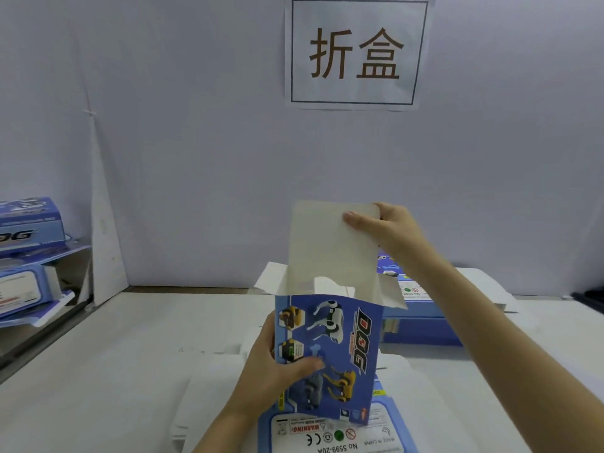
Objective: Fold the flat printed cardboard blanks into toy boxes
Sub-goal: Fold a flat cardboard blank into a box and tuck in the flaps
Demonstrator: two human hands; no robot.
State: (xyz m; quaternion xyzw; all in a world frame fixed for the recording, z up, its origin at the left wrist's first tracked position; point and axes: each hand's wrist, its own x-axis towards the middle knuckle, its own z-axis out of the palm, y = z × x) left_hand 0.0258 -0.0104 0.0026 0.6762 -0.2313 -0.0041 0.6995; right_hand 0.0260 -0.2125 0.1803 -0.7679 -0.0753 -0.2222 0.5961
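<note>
The left hand (271,361) grips the upright blue box (330,358) by its side while the right hand (382,227) pinches its raised white lid flap (327,246).

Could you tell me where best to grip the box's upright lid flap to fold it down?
The lid flap stands upright, hinged at the back wall, so probably pinch its free top edge near the right corner, coming from the right, for leverage.

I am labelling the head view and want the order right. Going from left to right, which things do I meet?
stack of blue boxes → left hand → upright box → right hand, pinching the raised flap
</note>
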